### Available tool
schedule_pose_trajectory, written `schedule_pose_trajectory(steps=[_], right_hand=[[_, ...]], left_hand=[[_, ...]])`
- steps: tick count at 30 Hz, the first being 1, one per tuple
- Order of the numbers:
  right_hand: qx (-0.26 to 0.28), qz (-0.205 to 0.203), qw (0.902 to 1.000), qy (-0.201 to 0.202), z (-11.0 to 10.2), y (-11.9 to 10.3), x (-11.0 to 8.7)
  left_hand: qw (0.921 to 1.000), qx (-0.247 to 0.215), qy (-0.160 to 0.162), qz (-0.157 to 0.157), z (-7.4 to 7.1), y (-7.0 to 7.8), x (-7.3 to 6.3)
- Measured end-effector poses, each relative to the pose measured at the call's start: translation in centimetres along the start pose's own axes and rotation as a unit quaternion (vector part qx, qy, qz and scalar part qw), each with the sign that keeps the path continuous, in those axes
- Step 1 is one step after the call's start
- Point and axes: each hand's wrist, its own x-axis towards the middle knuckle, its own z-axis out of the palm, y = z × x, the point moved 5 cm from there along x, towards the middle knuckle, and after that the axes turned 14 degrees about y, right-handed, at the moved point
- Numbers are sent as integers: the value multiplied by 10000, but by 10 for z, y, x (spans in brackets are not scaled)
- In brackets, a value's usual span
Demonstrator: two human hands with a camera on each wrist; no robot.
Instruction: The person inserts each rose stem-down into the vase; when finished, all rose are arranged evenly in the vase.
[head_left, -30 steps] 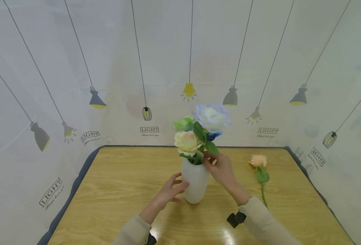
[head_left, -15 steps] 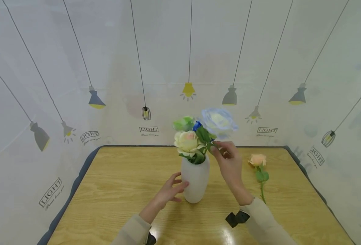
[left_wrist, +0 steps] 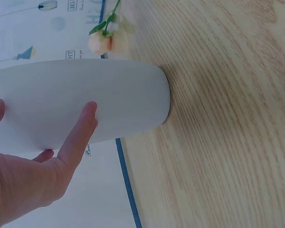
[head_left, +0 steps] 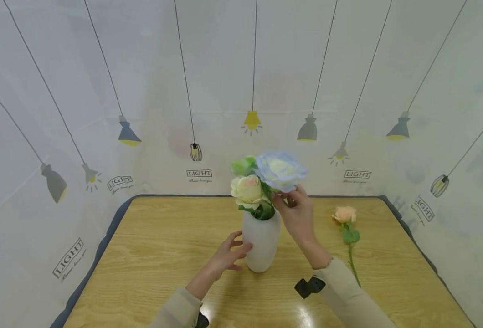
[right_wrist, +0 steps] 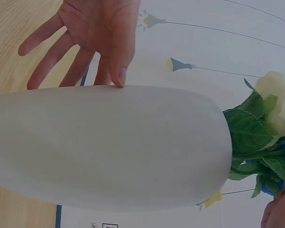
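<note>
Currently, the vase (head_left: 261, 246) is standing upright on the table (head_left: 159, 255), and the left hand (head_left: 226, 256) is resting at its side, fingers spread apart, at least one fingertip touching the wall, none wrapping round it. The right hand (head_left: 299, 216) is pinching just above the mouth, apparently on the stem of the blue rose (head_left: 281, 171); the bloom is partly hiding the contact. The cream rose (head_left: 247, 191) is sitting in the vase beside it, leaves (right_wrist: 249, 130) crowding the mouth; the peach rose (head_left: 346, 214) is lying on the table, to the right. Setting the stem well is probably calling for a light pinch, easing it between the leaves without forcing. Bracing is mattering too: sideways pushing is likely risking a tip, the blooms looking top-heavy.
</note>
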Motion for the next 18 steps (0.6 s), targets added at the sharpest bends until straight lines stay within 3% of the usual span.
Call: schedule_pose_trajectory(steps=[8, 18], right_hand=[[-480, 224, 9985, -127, 6, 15, -7], [-299, 551, 9978, -201, 4, 28, -9]], left_hand=[[9999, -24, -48, 85, 0, 2, -1], [9999, -18, -37, 101, 0, 3, -2]])
